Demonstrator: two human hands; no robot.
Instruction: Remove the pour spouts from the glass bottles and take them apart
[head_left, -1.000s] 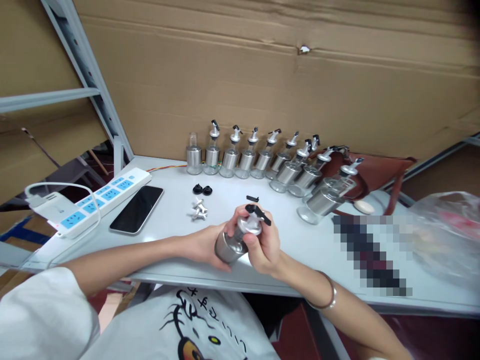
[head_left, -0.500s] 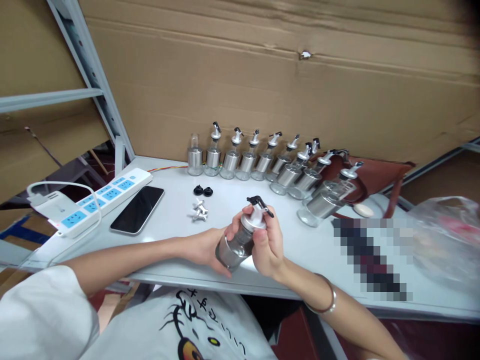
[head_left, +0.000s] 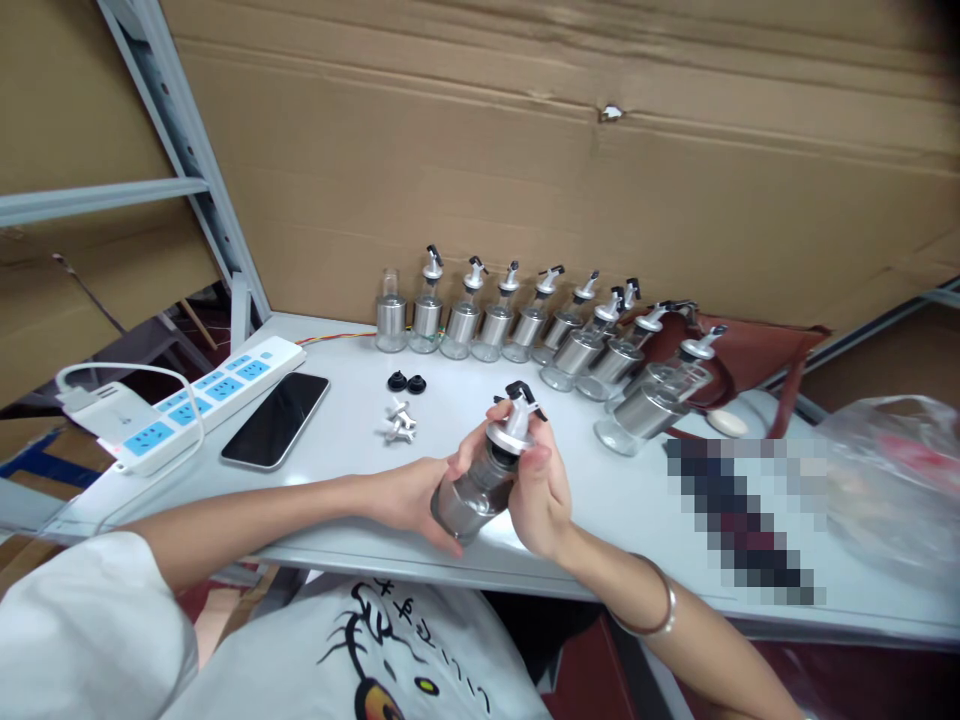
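The left hand has its grip closed around the metal lower part of a small oil bottle and holds it tilted, just above the near edge of the table. On the bottle's neck sits the pourer cap, and the right hand has its grip pinched shut on it. To do this step well, I think the left hand should hold the body steady while the right hand presses and turns the cap straight along the neck, not at an angle, with the fingers away from the black flip lid. The bottle is clear glass above and a brushed steel sleeve below, and its spout is silver-white. Beyond both grips, well apart, stands a row of similar bottles.
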